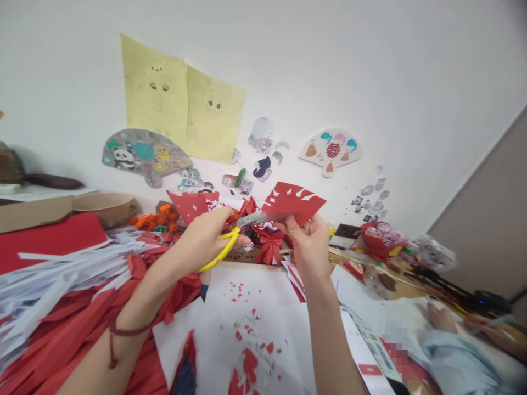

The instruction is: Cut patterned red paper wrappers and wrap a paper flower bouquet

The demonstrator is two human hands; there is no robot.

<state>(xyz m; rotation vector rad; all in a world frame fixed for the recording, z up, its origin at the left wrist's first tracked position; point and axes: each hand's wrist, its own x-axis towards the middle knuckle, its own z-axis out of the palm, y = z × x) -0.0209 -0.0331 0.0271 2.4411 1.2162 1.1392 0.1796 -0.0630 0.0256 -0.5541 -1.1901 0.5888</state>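
My left hand (212, 236) is closed around the yellow-handled scissors (224, 255), whose metal blades point right. Folded red paper (294, 202) with cut-out notches along its top edge is pinched in my right hand (308, 236). The blades reach the paper's lower edge, close to my right fingertips; I cannot tell how far they are parted. Below both hands, red paper scraps (249, 362) lie scattered on white sheets (280, 307). Behind the scissors stands a red paper piece with small cut holes (191, 207), and a red bow (269, 247) hangs nearby.
Red paper strips (74, 334) and white strips (49, 280) pile up at left, near a round tan container (102, 203). At right are a phone-like screen (362, 351) and another person's hand (486, 329). Paper fans (330, 151) and yellow drawings (156, 99) hang on the wall.
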